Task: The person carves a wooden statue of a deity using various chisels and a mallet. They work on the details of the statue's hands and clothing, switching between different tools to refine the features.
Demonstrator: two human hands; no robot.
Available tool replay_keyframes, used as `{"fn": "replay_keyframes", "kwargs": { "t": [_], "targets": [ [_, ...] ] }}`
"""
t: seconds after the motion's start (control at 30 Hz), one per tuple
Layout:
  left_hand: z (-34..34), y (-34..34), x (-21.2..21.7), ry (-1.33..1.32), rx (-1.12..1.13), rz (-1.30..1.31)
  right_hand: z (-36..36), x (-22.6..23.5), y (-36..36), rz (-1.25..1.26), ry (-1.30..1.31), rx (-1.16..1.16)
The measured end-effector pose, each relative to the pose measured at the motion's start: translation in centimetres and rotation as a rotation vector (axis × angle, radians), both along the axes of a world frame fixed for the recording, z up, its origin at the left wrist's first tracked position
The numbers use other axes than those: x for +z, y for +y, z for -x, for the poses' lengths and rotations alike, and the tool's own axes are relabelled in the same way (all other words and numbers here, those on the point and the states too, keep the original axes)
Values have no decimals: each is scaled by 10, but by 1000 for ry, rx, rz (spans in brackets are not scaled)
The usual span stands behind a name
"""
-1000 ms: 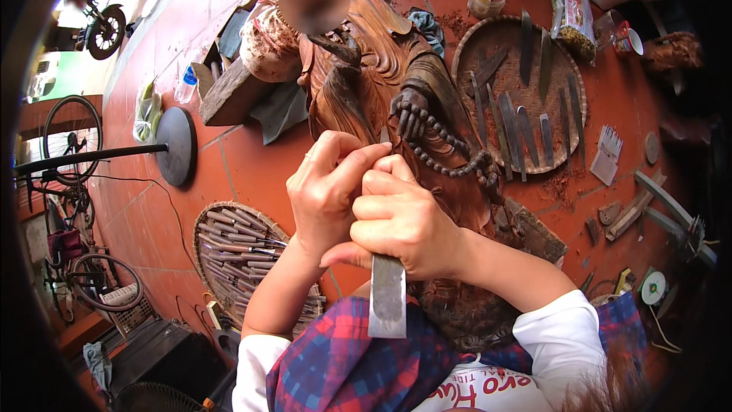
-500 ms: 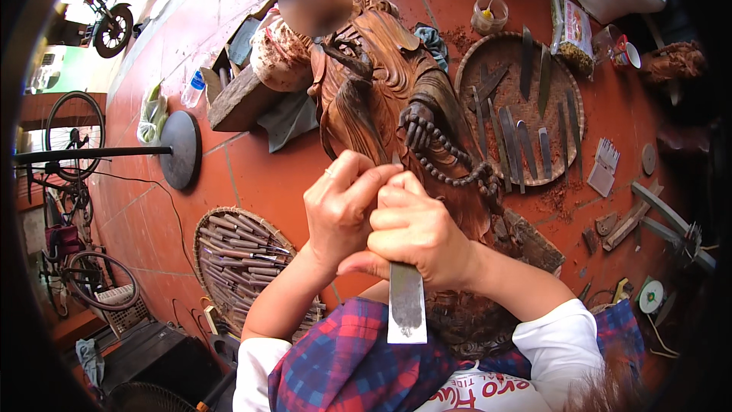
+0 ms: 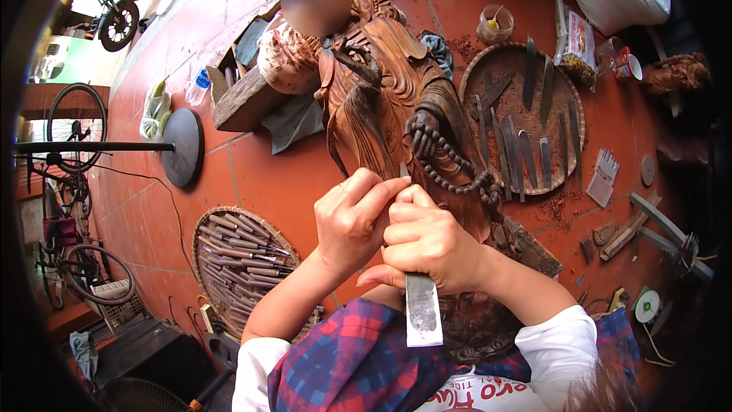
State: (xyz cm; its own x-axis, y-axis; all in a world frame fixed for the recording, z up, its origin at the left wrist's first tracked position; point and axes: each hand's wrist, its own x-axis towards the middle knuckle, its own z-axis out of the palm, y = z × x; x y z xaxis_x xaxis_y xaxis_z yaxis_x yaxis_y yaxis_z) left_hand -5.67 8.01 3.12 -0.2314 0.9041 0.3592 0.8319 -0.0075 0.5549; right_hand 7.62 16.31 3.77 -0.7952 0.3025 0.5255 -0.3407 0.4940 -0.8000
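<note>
**A:** Where is the chisel (image 3: 422, 308), and how does it lie?

**B:** Low in the middle of the view, just above the plaid cloth (image 3: 358, 362) on the person's lap; its flat grey metal end shows below the right hand (image 3: 431, 243); the long axis runs nearly straight up and down the picture, the visible blunt end toward the person, the working end hidden where the hands meet the wooden statue (image 3: 396, 107); so I judge it points away from the body into the carving.

**A:** And the hands?

**B:** The right hand is wrapped fully closed round the shaft, thumb across; the left hand (image 3: 354, 217) is curled beside it, touching it, fingertips pinched down at the top where the tool's far end should be; whether it grips the blade or only steadies it I cannot tell.

**A:** Why hold it so?

**B:** Likely one hand to push and one to guide the edge; the statue lies on its back along the red tiled floor (image 3: 252, 160), head away from the person, lower part toward the lap, which brings the worked surface under both hands.

**A:** Around them?

**B:** A round woven tray (image 3: 210, 221) of wooden-handled tools near the left forearm; another shallow basket (image 3: 572, 91) of flat blades to the right of the statue, within reach; wood shavings beside it; bicycles (image 3: 69, 183) well off to the left.
</note>
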Motion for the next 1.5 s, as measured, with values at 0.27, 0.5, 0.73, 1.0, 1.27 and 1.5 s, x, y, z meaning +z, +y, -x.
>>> {"fn": "replay_keyframes", "kwargs": {
  "t": [0.27, 0.5, 0.73, 1.0, 1.27, 1.5],
  "targets": [
    [1, 2, 2, 10, -41, -51, -7, -5, 1, -103, -18, 46],
    [2, 0, 3, -331, 3, -1, 12, 22, 0, -304, 187, -2],
    [-6, -12, -11, -471, -58, -80, -84, -1, 85, 386, -214, -842],
    [-1, -28, -16, -589, 62, 37, -202, -180, 131, 613, -735, -1285],
    [-4, -36, -22, -583, 116, 64, -192, -199, 128, 133, -1018, -1302],
    [0, -32, -22, -573, 174, -15, -192, -196, 119, -168, -1077, -1096]
  ]
}}
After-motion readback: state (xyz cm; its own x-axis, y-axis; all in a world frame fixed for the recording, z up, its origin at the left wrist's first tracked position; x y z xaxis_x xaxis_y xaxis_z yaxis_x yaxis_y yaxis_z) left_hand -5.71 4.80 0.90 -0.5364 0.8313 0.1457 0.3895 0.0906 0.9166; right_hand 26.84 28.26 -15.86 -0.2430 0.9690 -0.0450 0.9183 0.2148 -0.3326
